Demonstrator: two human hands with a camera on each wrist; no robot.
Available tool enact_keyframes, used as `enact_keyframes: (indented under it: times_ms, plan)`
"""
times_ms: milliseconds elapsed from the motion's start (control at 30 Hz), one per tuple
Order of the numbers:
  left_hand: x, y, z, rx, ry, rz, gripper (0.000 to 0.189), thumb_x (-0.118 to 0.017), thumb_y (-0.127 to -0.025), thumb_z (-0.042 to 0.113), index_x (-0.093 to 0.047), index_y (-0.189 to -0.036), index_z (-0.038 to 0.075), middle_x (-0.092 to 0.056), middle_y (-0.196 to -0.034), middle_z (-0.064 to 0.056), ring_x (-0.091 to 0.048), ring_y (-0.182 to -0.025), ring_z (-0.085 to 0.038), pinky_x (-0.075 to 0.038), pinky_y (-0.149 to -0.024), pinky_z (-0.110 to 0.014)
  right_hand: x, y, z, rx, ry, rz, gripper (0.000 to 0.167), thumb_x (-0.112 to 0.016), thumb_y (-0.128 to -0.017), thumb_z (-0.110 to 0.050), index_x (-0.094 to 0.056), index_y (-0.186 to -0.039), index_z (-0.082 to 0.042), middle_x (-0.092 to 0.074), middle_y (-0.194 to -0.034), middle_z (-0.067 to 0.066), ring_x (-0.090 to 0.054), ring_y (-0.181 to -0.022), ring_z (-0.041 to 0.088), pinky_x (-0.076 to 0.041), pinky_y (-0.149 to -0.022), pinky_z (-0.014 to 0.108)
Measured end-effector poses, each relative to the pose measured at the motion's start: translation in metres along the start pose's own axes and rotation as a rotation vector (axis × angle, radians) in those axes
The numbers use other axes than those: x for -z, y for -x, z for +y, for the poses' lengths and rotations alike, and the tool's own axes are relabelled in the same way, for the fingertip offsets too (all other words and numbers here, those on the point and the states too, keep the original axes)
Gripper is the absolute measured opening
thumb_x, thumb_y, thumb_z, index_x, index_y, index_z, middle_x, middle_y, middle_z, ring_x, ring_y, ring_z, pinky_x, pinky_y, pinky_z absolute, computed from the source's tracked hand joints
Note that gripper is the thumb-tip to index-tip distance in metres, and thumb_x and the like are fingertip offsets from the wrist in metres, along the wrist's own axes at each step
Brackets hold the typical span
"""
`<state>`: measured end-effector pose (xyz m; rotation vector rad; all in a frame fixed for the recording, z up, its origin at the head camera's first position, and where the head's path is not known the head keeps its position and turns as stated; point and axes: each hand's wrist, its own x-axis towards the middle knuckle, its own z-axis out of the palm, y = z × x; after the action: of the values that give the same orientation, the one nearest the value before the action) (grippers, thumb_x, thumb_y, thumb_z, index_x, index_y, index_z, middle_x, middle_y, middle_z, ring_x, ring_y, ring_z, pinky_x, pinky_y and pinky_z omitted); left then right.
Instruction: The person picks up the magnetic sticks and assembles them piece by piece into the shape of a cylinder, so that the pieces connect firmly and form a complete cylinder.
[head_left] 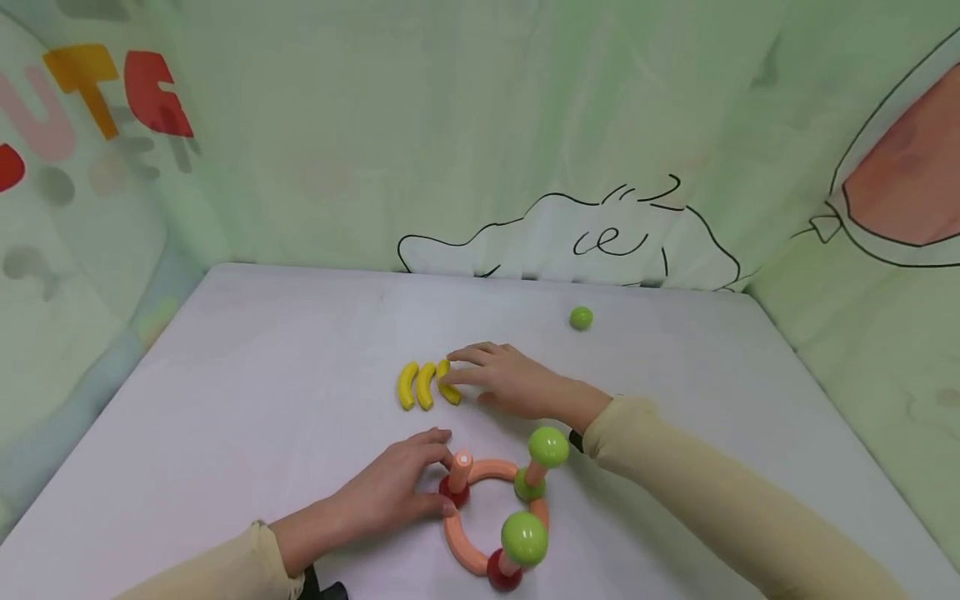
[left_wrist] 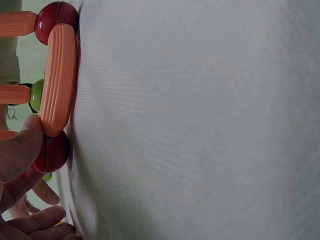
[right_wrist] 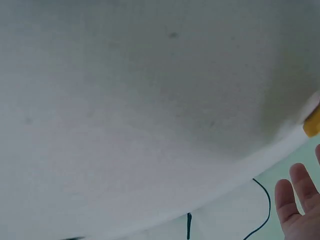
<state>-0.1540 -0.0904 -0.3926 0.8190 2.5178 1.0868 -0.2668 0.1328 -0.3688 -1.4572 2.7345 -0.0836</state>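
Note:
On the table stands a toy frame of curved orange sticks (head_left: 463, 546) joined in a ring by red and green balls. My left hand (head_left: 390, 483) pinches its left red ball (head_left: 456, 492), thumb in front and fingers behind. From that ball rises an orange upright stick (head_left: 462, 471) with a bare top. Two other uprights carry green balls (head_left: 548, 447) on top. Beyond the frame lie three yellow curved sticks (head_left: 425, 386) side by side. My right hand (head_left: 517, 383) hovers at the rightmost one, fingers extended and partly covering it; whether they touch is unclear.
A loose green ball (head_left: 581, 317) lies toward the back of the white table (head_left: 300, 333). Printed cloth walls (head_left: 480, 125) enclose its back and sides. The right forearm's sleeve (head_left: 705, 492) passes just to the right of the frame.

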Motion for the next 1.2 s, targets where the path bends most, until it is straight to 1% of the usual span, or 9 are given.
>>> enact_keyframes:
  times_ms: [167, 267, 333, 533, 700, 800, 933, 1067, 1200]
  plan:
    - [-0.001, 0.001, 0.001, 0.004, -0.004, -0.002, 0.024, -0.085, -0.083, 0.018, -0.068, -0.1, 0.015, -0.055, -0.146, -0.023, -0.046, -0.144, -0.042, -0.038, -0.115, -0.062, -0.004, -0.004, 0.0, -0.032, 0.054, -0.077, 0.055, -0.07, -0.094, -0.005, -0.058, -0.144, -0.026, -0.049, -0.157, 0.006, -0.044, -0.145, 0.039, -0.049, -0.107, 0.06]
    - [-0.001, 0.001, 0.001, 0.008, -0.001, -0.001, 0.023, -0.085, -0.083, 0.018, -0.067, -0.098, 0.016, -0.056, -0.146, -0.022, -0.046, -0.144, -0.041, -0.038, -0.115, -0.062, -0.001, 0.0, 0.001, -0.077, 0.066, -0.079, 0.05, -0.07, -0.095, -0.005, -0.062, -0.14, -0.025, -0.05, -0.156, 0.005, -0.043, -0.146, 0.038, -0.048, -0.109, 0.058]
    - [0.0, 0.002, 0.001, 0.007, 0.0, 0.003, 0.023, -0.085, -0.083, 0.018, -0.067, -0.097, 0.018, -0.057, -0.145, -0.022, -0.046, -0.144, -0.041, -0.039, -0.115, -0.062, 0.0, 0.004, 0.003, -0.1, 0.075, -0.058, 0.045, -0.071, -0.094, -0.005, -0.067, -0.135, -0.024, -0.054, -0.153, 0.005, -0.045, -0.145, 0.037, -0.048, -0.108, 0.057]
    - [-0.001, 0.004, 0.0, 0.017, 0.007, 0.007, 0.023, -0.085, -0.083, 0.019, -0.066, -0.096, 0.02, -0.056, -0.146, -0.021, -0.046, -0.144, -0.04, -0.038, -0.116, -0.062, 0.0, 0.019, 0.016, -0.14, 0.077, 0.024, 0.023, -0.078, -0.09, -0.01, -0.076, -0.111, -0.018, -0.066, -0.135, 0.009, -0.056, -0.132, 0.034, -0.052, -0.104, 0.052]
    - [-0.001, 0.004, 0.001, 0.016, 0.006, 0.006, 0.023, -0.085, -0.083, 0.018, -0.066, -0.096, 0.02, -0.056, -0.145, -0.021, -0.046, -0.144, -0.041, -0.038, -0.116, -0.062, 0.004, 0.033, 0.017, -0.19, -0.002, 0.019, 0.012, -0.081, -0.088, -0.016, -0.076, -0.099, -0.013, -0.072, -0.112, 0.006, -0.063, -0.115, 0.03, -0.054, -0.096, 0.048]
    - [0.0, 0.003, 0.001, 0.014, 0.003, 0.004, 0.023, -0.085, -0.083, 0.017, -0.066, -0.096, 0.019, -0.056, -0.145, -0.021, -0.046, -0.144, -0.041, -0.038, -0.115, -0.062, 0.007, 0.04, 0.015, -0.214, -0.04, -0.026, 0.012, -0.081, -0.088, -0.016, -0.075, -0.097, -0.012, -0.073, -0.103, 0.002, -0.064, -0.106, 0.027, -0.055, -0.092, 0.046]
    - [0.001, 0.002, 0.002, 0.005, -0.001, 0.004, 0.024, -0.085, -0.083, 0.016, -0.065, -0.096, 0.019, -0.056, -0.145, -0.022, -0.046, -0.143, -0.042, -0.039, -0.115, -0.062, 0.01, 0.046, 0.013, -0.207, -0.067, -0.062, 0.017, -0.081, -0.088, -0.018, -0.076, -0.102, -0.01, -0.074, -0.101, 0.001, -0.065, -0.099, 0.023, -0.056, -0.089, 0.041]
    - [0.0, 0.001, 0.002, 0.002, 0.002, 0.003, 0.024, -0.085, -0.083, 0.015, -0.065, -0.096, 0.018, -0.057, -0.145, -0.022, -0.046, -0.144, -0.042, -0.038, -0.115, -0.063, 0.009, 0.05, 0.012, -0.179, -0.061, -0.052, 0.019, -0.08, -0.089, -0.017, -0.078, -0.105, -0.008, -0.075, -0.099, 0.003, -0.065, -0.094, 0.021, -0.056, -0.085, 0.038]
    - [-0.001, 0.0, 0.002, 0.004, 0.008, -0.003, 0.024, -0.085, -0.083, 0.015, -0.066, -0.097, 0.018, -0.057, -0.145, -0.022, -0.045, -0.144, -0.041, -0.038, -0.115, -0.063, 0.007, 0.053, 0.011, -0.212, -0.081, -0.043, 0.012, -0.08, -0.088, -0.014, -0.079, -0.1, -0.008, -0.074, -0.095, 0.001, -0.065, -0.092, 0.019, -0.057, -0.084, 0.038]
